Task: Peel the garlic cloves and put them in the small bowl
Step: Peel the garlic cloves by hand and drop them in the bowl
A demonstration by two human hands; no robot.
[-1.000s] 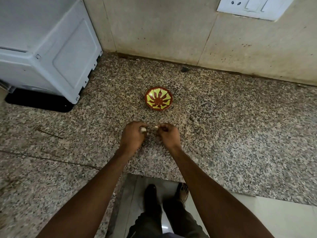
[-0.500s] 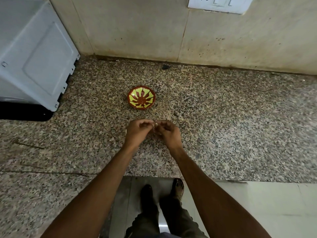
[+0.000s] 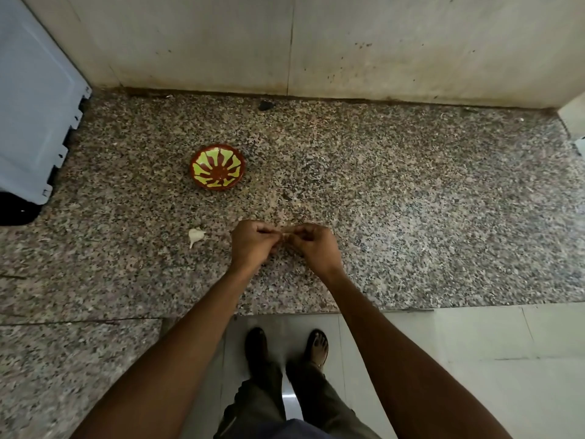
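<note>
We stood at a speckled granite counter (image 3: 411,201) against a tiled wall (image 3: 205,42). The small bowl (image 3: 217,166), at eleven o'clock of our hands, held nothing. Our left hand (image 3: 253,245) and right hand (image 3: 316,245) pinched a garlic clove (image 3: 286,236) between curled fingertips; another garlic piece (image 3: 195,235) lay at nine o'clock.

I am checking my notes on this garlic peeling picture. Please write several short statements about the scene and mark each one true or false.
1. The small round red bowl with the yellow pattern holds no garlic. True.
2. Both hands meet over the speckled granite counter, the left hand and the right hand pinching a small pale piece between them. True.
3. A white garlic piece lies inside the bowl. False: it lies on the counter, left of the left hand.
4. The bowl sits right of the hands. False: it is beyond them, slightly left.
5. The right hand rests flat on the counter. False: its fingers are curled.
</note>
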